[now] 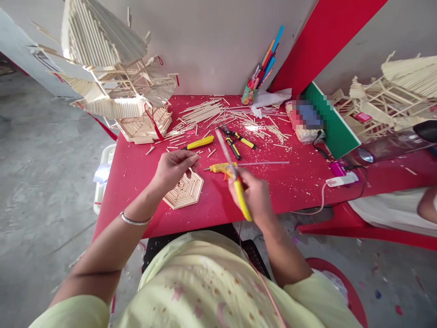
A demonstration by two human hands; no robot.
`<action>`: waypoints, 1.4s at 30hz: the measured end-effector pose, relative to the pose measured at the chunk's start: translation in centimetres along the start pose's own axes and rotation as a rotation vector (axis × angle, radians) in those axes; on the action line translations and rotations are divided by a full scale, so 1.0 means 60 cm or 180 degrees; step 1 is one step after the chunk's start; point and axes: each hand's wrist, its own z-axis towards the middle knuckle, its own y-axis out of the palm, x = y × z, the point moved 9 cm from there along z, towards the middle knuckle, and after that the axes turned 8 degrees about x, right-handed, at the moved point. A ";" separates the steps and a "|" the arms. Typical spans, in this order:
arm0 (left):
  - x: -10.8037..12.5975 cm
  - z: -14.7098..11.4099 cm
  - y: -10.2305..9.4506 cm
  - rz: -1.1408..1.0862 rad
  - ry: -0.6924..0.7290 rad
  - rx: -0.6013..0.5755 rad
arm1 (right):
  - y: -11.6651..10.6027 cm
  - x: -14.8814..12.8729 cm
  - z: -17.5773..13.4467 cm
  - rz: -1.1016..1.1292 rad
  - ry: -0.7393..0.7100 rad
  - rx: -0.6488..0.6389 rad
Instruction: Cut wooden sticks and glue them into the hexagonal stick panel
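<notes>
My left hand (175, 169) is raised over the far edge of an octagonal panel of wooden sticks (186, 192). Its thumb and fingertips are pinched together; whatever they hold is too small to make out. In my right hand (254, 196) is a yellow-handled knife (242, 200), its long blade blurred and pointing up and away. Behind that blade a yellow glue gun (218, 168) lies on the table, with a clear glue stick (264, 163) at its rear. Farther back lie a yellow cutter (200, 142) and black-and-yellow pliers (235, 142).
A tiered stick pagoda (133, 109) stands at the table's left. Loose wooden sticks (205, 111) and shavings cover the back. A pen cup (249, 94), a green board (331, 114), a white power strip (342, 179) and another stick model (378, 100) are along the right. Someone's arm (428, 205) shows at the right edge.
</notes>
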 end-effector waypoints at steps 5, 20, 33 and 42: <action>-0.014 -0.018 -0.080 0.1028 0.0146 0.0041 | -0.110 0.127 -0.034 -0.1130 0.0303 0.0468; -0.059 -0.072 -0.151 0.1468 0.0170 0.0280 | -0.093 0.094 -0.030 -0.1337 -0.0116 0.0475; -0.050 -0.068 -0.134 0.1198 0.0085 -0.0233 | 0.186 -0.133 0.017 -0.0306 -0.1181 -0.0748; -0.061 -0.062 -0.118 0.1300 0.0071 -0.0652 | 0.235 -0.168 0.026 0.0239 -0.1553 -0.0976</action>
